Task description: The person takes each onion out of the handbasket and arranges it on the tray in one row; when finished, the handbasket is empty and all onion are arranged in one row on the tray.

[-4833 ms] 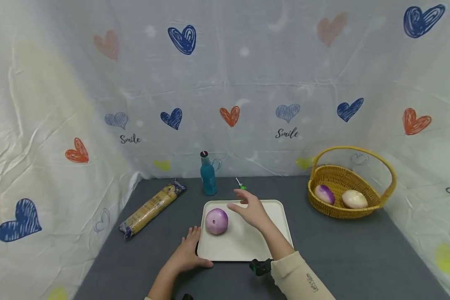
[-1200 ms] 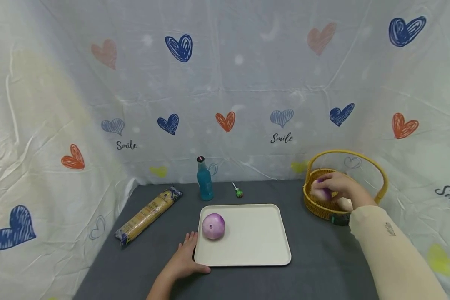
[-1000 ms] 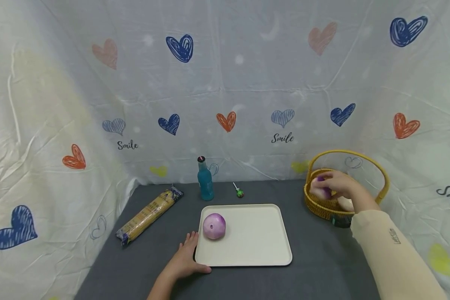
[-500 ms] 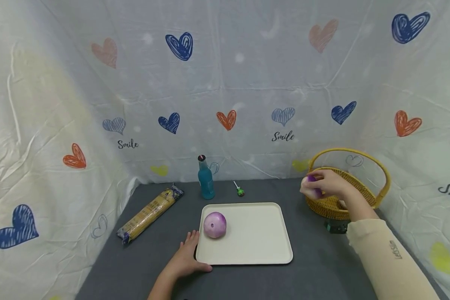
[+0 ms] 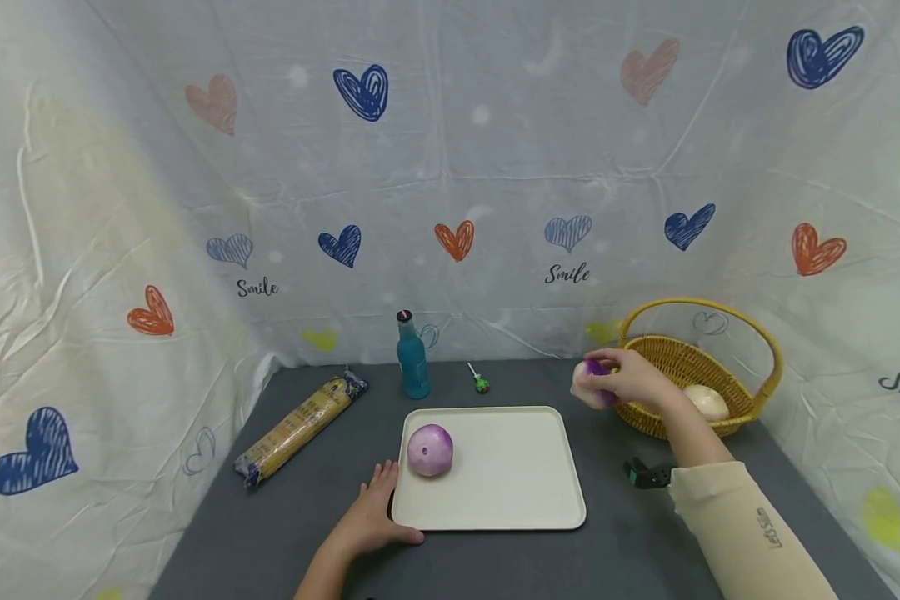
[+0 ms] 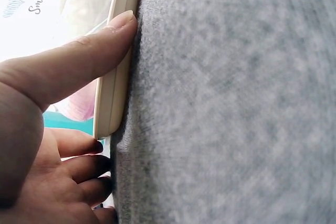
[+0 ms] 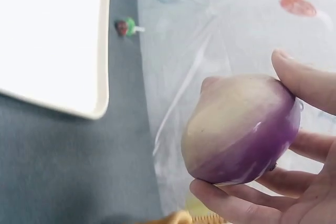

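Observation:
My right hand (image 5: pixel 633 379) holds a purple-and-white turnip (image 5: pixel 587 385) above the table, just left of the wicker basket (image 5: pixel 753 408). In the right wrist view, thumb and fingers grip the turnip (image 7: pixel 239 129) from one side, its pale pointed tip facing away from the palm. My left hand (image 5: pixel 371 517) rests at the near left corner of the cream tray (image 5: pixel 510 475). Its thumb lies against the tray's front edge (image 6: pixel 118 77), and the other fingers stretch along the left side. A round purple vegetable (image 5: pixel 430 450) with a small stem mark sits on the tray's left part.
A white rounded vegetable (image 5: pixel 707 402) lies in the basket, under its tall handle. Behind the tray are a blue bottle (image 5: pixel 412 358) and a green-wrapped lollipop (image 5: pixel 482 384). A long noodle packet (image 5: pixel 300 429) lies at the left. A heart-printed curtain (image 5: pixel 450 167) hangs behind the table.
My right hand has gone from over the tray to the basket, taken the turnip, lifted it out and carried it left. The left hand stays at the tray corner.

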`<action>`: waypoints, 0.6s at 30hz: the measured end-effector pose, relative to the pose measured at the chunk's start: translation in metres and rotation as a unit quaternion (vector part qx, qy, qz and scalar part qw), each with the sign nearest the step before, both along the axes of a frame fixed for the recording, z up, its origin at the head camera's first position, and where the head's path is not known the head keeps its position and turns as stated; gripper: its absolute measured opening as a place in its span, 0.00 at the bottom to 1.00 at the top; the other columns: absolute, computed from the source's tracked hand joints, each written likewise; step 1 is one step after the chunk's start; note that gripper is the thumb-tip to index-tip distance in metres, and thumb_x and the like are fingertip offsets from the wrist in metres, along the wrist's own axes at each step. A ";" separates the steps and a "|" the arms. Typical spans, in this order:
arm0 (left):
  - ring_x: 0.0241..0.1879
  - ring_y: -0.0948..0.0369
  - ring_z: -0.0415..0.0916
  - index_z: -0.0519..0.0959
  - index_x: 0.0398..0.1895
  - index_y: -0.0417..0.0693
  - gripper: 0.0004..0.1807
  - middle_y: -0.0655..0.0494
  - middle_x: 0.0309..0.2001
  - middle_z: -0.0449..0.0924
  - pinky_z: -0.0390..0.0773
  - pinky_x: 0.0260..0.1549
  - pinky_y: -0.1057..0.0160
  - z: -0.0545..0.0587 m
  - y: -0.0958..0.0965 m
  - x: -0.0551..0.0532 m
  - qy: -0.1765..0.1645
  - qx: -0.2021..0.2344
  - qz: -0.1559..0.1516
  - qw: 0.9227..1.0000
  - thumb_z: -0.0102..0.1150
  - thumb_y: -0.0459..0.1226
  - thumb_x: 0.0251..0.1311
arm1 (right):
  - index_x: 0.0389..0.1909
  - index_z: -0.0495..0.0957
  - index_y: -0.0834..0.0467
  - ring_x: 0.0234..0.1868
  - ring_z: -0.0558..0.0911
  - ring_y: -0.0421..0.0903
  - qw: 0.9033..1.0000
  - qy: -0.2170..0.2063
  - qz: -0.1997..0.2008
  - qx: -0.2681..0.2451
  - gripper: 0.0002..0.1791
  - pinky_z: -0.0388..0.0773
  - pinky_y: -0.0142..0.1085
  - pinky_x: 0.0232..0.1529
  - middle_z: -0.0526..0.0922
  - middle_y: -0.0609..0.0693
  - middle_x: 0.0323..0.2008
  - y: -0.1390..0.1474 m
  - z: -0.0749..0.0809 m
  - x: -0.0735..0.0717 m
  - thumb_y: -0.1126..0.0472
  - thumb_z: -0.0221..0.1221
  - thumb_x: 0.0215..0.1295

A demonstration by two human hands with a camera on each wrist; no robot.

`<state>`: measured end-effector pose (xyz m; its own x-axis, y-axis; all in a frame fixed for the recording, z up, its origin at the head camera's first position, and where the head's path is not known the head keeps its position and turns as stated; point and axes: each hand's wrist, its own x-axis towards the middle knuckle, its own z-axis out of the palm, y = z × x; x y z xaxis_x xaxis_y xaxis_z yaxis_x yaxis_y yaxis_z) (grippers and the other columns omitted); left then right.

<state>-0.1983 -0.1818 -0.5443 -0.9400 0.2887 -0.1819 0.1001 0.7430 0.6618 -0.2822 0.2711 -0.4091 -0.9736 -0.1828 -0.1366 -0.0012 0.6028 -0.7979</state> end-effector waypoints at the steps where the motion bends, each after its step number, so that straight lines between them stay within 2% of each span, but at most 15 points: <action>1: 0.79 0.35 0.37 0.51 0.78 0.31 0.70 0.30 0.78 0.47 0.41 0.72 0.29 0.000 0.000 0.000 -0.001 0.000 0.000 1.000 0.84 0.52 0.36 | 0.70 0.66 0.66 0.59 0.76 0.64 1.000 0.005 0.000 0.000 0.39 0.86 0.48 0.47 0.70 0.72 0.65 -0.003 -0.001 0.000 0.48 0.66 0.66; 8: 0.79 0.34 0.37 0.51 0.78 0.31 0.70 0.29 0.78 0.46 0.40 0.72 0.29 0.002 0.000 0.000 -0.001 0.005 0.001 1.000 0.84 0.51 0.36 | 0.69 0.70 0.64 0.60 0.77 0.64 1.000 0.026 -0.007 -0.014 0.38 0.86 0.47 0.46 0.74 0.70 0.63 -0.027 -0.012 0.006 0.47 0.68 0.64; 18: 0.79 0.35 0.37 0.52 0.78 0.31 0.70 0.30 0.78 0.46 0.41 0.72 0.29 -0.001 0.000 0.000 -0.002 0.001 0.002 1.000 0.85 0.51 0.35 | 0.67 0.72 0.60 0.61 0.78 0.63 0.998 0.053 -0.021 -0.021 0.38 0.86 0.49 0.47 0.77 0.67 0.61 -0.060 -0.037 0.011 0.45 0.70 0.61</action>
